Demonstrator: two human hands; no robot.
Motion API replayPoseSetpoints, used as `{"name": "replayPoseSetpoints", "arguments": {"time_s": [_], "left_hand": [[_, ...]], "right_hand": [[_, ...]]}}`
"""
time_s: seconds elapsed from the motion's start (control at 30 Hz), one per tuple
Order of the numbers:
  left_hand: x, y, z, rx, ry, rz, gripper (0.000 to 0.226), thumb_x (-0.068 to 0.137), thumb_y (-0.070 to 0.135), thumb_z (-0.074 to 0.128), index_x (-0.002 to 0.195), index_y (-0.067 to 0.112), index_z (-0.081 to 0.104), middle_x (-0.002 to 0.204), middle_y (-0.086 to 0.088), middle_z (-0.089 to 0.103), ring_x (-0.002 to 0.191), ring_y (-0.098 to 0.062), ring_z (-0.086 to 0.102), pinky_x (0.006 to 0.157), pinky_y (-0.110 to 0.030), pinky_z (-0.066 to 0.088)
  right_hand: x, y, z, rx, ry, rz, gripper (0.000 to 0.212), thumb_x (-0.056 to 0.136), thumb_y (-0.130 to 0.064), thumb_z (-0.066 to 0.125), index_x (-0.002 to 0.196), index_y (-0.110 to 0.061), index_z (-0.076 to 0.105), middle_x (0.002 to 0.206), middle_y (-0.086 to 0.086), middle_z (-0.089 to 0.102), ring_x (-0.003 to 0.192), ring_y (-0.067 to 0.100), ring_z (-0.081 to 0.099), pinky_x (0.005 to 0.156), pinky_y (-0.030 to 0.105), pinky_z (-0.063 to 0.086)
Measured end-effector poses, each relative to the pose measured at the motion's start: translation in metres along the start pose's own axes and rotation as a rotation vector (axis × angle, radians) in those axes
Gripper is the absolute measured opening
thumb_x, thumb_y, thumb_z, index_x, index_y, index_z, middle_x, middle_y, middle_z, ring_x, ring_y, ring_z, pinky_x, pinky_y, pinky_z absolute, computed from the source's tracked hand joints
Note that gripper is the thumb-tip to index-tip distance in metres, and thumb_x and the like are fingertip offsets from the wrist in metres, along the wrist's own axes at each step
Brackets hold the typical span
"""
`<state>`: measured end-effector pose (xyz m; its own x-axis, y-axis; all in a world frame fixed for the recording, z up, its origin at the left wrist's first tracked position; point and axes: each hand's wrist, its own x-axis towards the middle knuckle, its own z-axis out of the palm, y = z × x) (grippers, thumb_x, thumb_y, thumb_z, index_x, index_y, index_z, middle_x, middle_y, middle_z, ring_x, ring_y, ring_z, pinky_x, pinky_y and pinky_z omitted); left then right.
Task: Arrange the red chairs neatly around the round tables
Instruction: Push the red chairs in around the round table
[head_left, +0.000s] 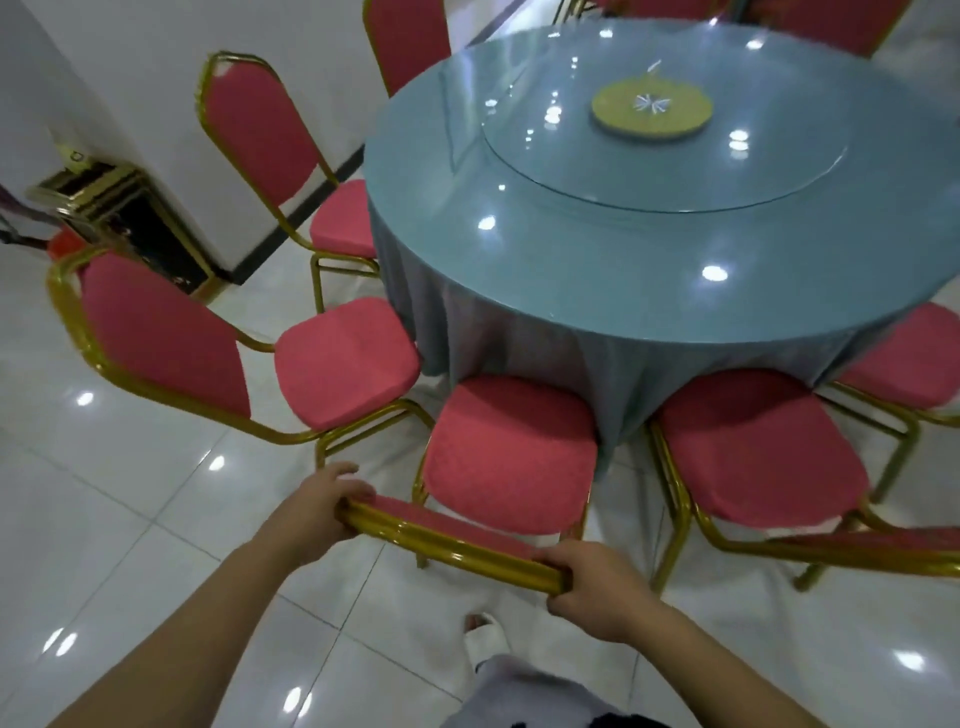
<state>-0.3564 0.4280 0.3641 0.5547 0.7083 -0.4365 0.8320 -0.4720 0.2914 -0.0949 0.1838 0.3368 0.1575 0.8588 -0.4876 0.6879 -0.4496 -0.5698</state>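
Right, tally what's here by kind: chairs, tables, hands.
Red chairs: 7 clear; a red sliver at the top edge may be another
Round table: 1
Hands: 2, left hand and right hand
Total: 10

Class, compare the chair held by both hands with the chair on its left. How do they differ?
The held chair is gripped at its top rail by the left hand and right hand; the left chair is untouched. The held chair's back shows edge-on, the left chair's its full pad. Both are red with gold frames.
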Motion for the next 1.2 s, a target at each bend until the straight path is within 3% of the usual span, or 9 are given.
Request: {"name": "replayPoseSetpoints", "arguments": {"time_s": [0.1,0.2,0.53,0.63,0.7,0.8,0.9,1.03,1.2], "left_hand": [[0.015,0.009,0.001,0.004,-0.046,0.156,0.031,0.084,0.019,0.075,0.106,0.040,0.068,0.105,0.019,0.062,0.093,0.001,0.055,0.092,-0.021,0.050],[0.042,0.015,-0.006,0.011,-0.033,0.203,0.029,0.084,0.017,0.075,0.100,0.040,0.069,0.088,0.025,0.058,0.084,0.002,0.058,0.078,-0.015,0.049],[0.121,0.000,-0.040,0.056,-0.069,0.310,0.032,0.079,0.018,0.078,0.101,0.040,0.072,0.086,0.023,0.061,0.082,0.005,0.057,0.075,-0.019,0.050],[0.127,-0.005,-0.043,0.089,-0.085,0.361,0.030,0.082,0.023,0.074,0.103,0.043,0.069,0.085,0.022,0.062,0.081,0.003,0.057,0.072,-0.022,0.053],[0.127,-0.007,-0.044,0.096,-0.086,0.404,0.025,0.082,0.026,0.070,0.099,0.043,0.066,0.082,0.020,0.061,0.078,0.002,0.057,0.066,-0.025,0.052],[0.130,-0.014,-0.049,0.071,-0.143,0.454,0.029,0.081,0.028,0.067,0.106,0.041,0.063,0.091,0.018,0.061,0.085,-0.004,0.058,0.072,-0.031,0.054],[0.142,-0.041,-0.071,0.006,-0.312,0.439,0.067,0.081,0.024,0.073,0.140,0.038,0.046,0.122,0.011,0.052,0.110,-0.013,0.051,0.091,-0.027,0.045],[0.143,-0.117,-0.125,-0.042,-0.173,0.460,0.071,0.084,0.026,0.069,0.147,0.036,0.037,0.142,0.005,0.046,0.129,-0.016,0.043,0.102,-0.025,0.035],[0.122,-0.274,-0.208,-0.193,0.009,0.228,0.066,0.086,0.024,0.069,0.146,0.033,0.041,0.146,0.001,0.043,0.132,-0.020,0.041,0.110,-0.040,0.039]], "right_hand": [[0.000,0.011,-0.006,0.054,0.082,0.056,0.051,0.072,-0.024,0.057,0.118,-0.046,0.063,0.086,-0.021,0.061,0.082,0.003,0.058,0.060,0.017,0.037],[0.007,0.010,-0.013,0.141,0.145,0.133,0.052,0.074,-0.014,0.055,0.116,-0.043,0.066,0.084,-0.022,0.060,0.080,0.002,0.056,0.059,0.014,0.038],[0.043,-0.016,-0.019,0.211,0.288,0.231,0.050,0.073,-0.014,0.059,0.112,-0.044,0.068,0.074,-0.025,0.053,0.072,-0.003,0.054,0.057,0.013,0.039],[0.048,-0.031,-0.022,0.216,0.237,0.291,0.040,0.076,-0.030,0.064,0.114,-0.045,0.062,0.087,-0.020,0.058,0.079,0.000,0.057,0.070,0.023,0.052],[0.052,-0.047,-0.025,0.194,0.183,0.320,0.054,0.073,-0.052,0.071,0.123,-0.040,0.056,0.104,-0.017,0.061,0.090,0.003,0.060,0.079,0.026,0.053],[0.068,-0.085,-0.034,0.143,0.128,0.293,0.084,0.071,-0.069,0.069,0.144,-0.038,0.041,0.133,-0.013,0.053,0.114,0.006,0.053,0.091,0.022,0.044],[0.099,-0.147,-0.034,0.128,0.214,0.211,0.082,0.078,-0.065,0.067,0.149,-0.036,0.035,0.148,-0.013,0.042,0.130,0.008,0.043,0.104,0.024,0.037],[0.155,-0.239,-0.011,0.143,0.349,0.158,0.071,0.084,-0.054,0.067,0.147,-0.032,0.041,0.148,-0.010,0.045,0.132,0.009,0.045,0.107,0.027,0.038],[0.230,-0.362,0.040,0.280,0.315,0.075,0.058,0.085,-0.043,0.070,0.139,-0.037,0.048,0.134,-0.015,0.049,0.124,0.007,0.050,0.095,0.022,0.041]]}}
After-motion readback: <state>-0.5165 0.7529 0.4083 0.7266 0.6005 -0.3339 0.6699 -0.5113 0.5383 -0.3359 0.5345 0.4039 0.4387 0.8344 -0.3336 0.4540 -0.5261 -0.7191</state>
